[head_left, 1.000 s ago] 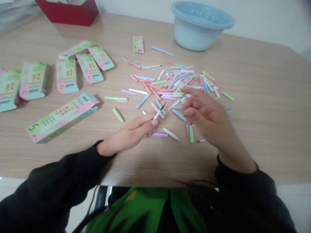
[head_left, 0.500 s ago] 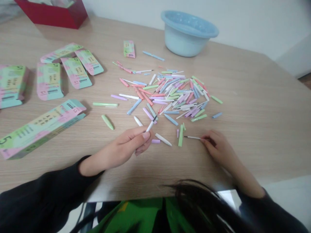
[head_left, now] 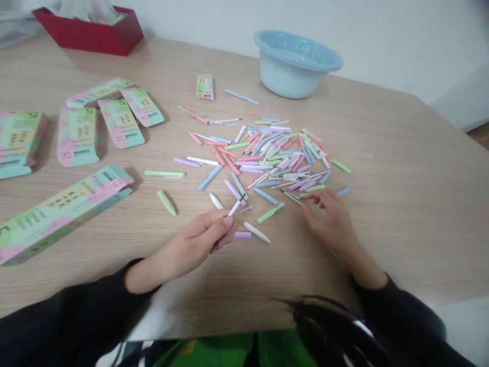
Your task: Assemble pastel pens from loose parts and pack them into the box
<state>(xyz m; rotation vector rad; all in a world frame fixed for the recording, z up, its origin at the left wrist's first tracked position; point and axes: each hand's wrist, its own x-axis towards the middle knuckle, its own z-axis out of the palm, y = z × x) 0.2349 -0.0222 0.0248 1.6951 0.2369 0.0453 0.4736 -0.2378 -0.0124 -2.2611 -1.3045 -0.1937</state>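
My left hand (head_left: 208,232) is closed on a slim white pen part (head_left: 235,208) with a dark tip, which points up and away toward the pile. At the pile's near right edge, my right hand (head_left: 326,214) has its thumb and fingers a little apart. The near end of a white pen refill (head_left: 292,198) with a dark tip lies at its thumb. Between the hands are a light green pen barrel (head_left: 271,213), a white barrel (head_left: 257,232) and a purple piece (head_left: 243,234) close by the left fingers. Beyond them spreads a pile of pastel pen parts (head_left: 273,150).
Several pink-and-green cartons (head_left: 78,135) lie at the left, with a long one (head_left: 69,209) nearest me. A small carton (head_left: 205,86) lies behind the pile. A light blue basin (head_left: 292,76) stands at the back, and a red box (head_left: 95,38) at the back left.
My right hand has moved forward and left to the pile's edge, its fingers loosening from the refill. The green barrel has turned and shifted left. My left hand keeps its white part.
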